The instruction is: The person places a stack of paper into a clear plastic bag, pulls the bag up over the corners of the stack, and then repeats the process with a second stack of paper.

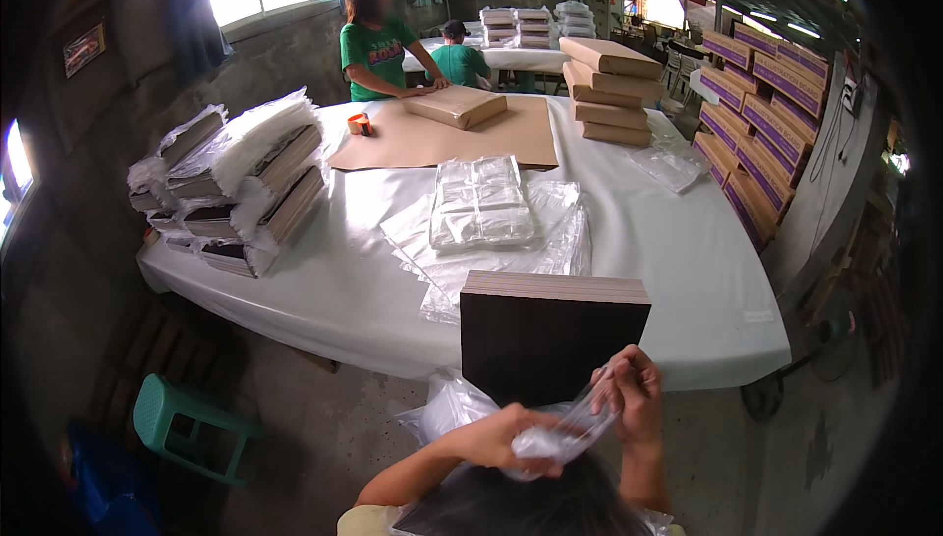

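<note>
a dark bundle [511,511] was seen at the lower edge, nearest the camera, with a clear bag [565,433] stretched over its top. the bag's bunched plastic was clenched in the left hand [501,438], the fingers curled tight around it. the bag's upper edge was pinched by the right hand [629,394], fingers closed on the film and drawn up and to the right. just behind the hands, a dark stack [550,335] with a pale striped top was stood at the near edge of the table [688,271], which was covered in white. loose bags [481,207] were spread on the table beyond the stack. bagged stacks [236,182] were piled at the table's left end. brown parcels [609,89] were stacked at the far right. a parcel [457,104] on brown paper was pressed by a person in a green shirt [373,50] at the far side, with a tape roll [360,124] beside it. a green stool [192,428] was stood on the floor at left.
</note>
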Tool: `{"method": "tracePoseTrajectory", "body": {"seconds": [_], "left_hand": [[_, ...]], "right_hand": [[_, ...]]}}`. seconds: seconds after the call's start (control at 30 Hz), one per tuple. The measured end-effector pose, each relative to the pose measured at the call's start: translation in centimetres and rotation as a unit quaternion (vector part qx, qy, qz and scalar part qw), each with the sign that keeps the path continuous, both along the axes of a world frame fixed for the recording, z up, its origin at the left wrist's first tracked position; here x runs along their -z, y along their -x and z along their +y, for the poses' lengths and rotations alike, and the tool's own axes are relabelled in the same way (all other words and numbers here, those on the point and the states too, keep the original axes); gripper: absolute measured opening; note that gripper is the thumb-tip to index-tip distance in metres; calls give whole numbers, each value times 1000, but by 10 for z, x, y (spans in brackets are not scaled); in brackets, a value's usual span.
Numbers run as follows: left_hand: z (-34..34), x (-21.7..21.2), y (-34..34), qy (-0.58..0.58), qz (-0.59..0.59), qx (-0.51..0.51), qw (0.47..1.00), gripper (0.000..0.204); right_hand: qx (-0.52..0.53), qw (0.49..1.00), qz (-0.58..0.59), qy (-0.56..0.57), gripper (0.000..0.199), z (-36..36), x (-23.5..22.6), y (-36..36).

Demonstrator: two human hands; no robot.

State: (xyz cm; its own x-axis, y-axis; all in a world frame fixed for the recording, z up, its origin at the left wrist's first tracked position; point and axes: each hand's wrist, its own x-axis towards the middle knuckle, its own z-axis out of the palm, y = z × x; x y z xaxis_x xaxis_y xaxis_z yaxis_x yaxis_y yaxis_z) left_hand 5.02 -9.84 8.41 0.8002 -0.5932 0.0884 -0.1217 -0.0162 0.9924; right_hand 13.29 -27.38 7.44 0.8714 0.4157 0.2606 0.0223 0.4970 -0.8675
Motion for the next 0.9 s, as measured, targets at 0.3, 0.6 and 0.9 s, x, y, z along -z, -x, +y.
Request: {"method": "tracePoseTrajectory", "body": {"seconds": [0.3,0.6,0.9], "left_hand": [[55,30,32,30,-66,-28,997,28],[79,54,52,438,-28,-282,853,59],[47,55,24,369,27,-18,929,104]], "right_hand": [[10,981,103,-167,20,-59,2,-28],[-309,950,38,5,38,-41,33,-11],[-247,919,161,-261,21,-60,69,-26]]}}
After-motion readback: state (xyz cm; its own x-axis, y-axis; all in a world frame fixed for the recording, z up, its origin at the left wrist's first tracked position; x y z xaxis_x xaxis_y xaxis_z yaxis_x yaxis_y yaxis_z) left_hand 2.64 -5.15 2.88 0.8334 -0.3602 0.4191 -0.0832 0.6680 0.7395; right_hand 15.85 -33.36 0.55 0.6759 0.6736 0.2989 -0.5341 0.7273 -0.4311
